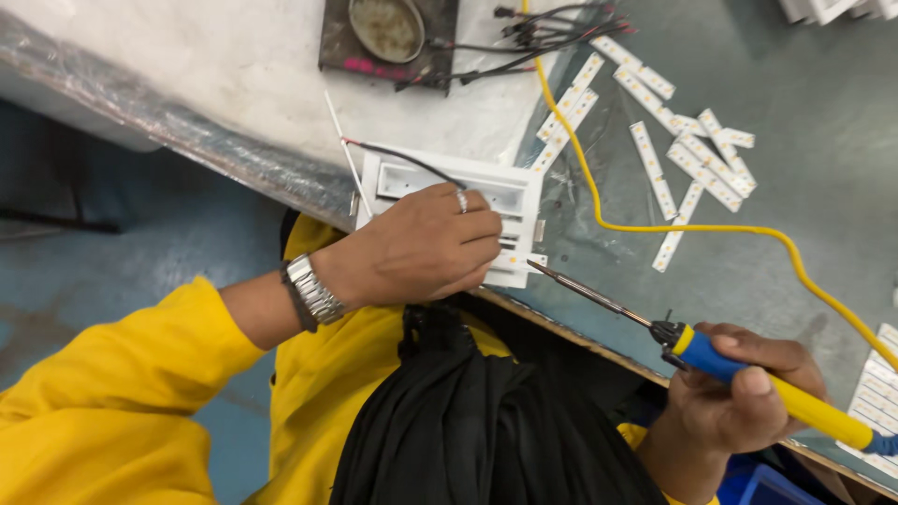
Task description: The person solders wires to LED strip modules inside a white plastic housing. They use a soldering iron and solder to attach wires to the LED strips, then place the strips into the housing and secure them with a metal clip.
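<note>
My left hand (423, 245), with a ring and a metal wristwatch, presses down on a white rectangular light housing (451, 194) at the table's near edge, fingers curled over its front. My right hand (739, 397) grips a soldering iron (711, 360) with a blue and yellow handle. Its thin metal tip points left and ends just beside the housing's right corner, near my left fingertips. A red and black wire pair (398, 154) runs into the housing from the left. A yellow cable (673, 227) trails from the iron across the table.
Several white LED strips (669, 140) lie scattered on the grey-green table (814, 196). A dark stand with a round metal dish (386, 28) and a bundle of wires (552, 33) sit at the far edge. More white strips lie at the right edge (879, 393).
</note>
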{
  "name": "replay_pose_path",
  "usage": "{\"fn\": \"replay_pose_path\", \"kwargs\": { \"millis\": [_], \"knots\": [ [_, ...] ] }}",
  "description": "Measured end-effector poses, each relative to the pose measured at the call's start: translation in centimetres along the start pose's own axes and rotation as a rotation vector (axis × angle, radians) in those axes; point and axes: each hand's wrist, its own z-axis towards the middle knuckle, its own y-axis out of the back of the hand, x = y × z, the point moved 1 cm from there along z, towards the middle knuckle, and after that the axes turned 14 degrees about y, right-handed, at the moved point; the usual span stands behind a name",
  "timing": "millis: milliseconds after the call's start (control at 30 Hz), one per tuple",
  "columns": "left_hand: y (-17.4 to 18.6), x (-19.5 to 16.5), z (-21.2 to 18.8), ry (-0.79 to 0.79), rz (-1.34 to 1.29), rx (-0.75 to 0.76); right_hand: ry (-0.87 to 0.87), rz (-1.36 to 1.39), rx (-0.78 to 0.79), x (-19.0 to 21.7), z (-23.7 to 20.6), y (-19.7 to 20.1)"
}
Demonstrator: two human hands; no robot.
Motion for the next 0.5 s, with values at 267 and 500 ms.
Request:
{"fn": "replay_pose_path", "kwargs": {
  "millis": [267, 500],
  "knots": [
    [-0.1, 0.0, 0.6, -0.004, -0.030, 0.043, -0.099, -0.013, 0.097, 1.9, -0.3, -3.1],
    [-0.4, -0.2, 0.9, -0.011, 0.002, 0.061, -0.105, -0.003, 0.134, 2.1, 1.0, -4.1]
  ]
}}
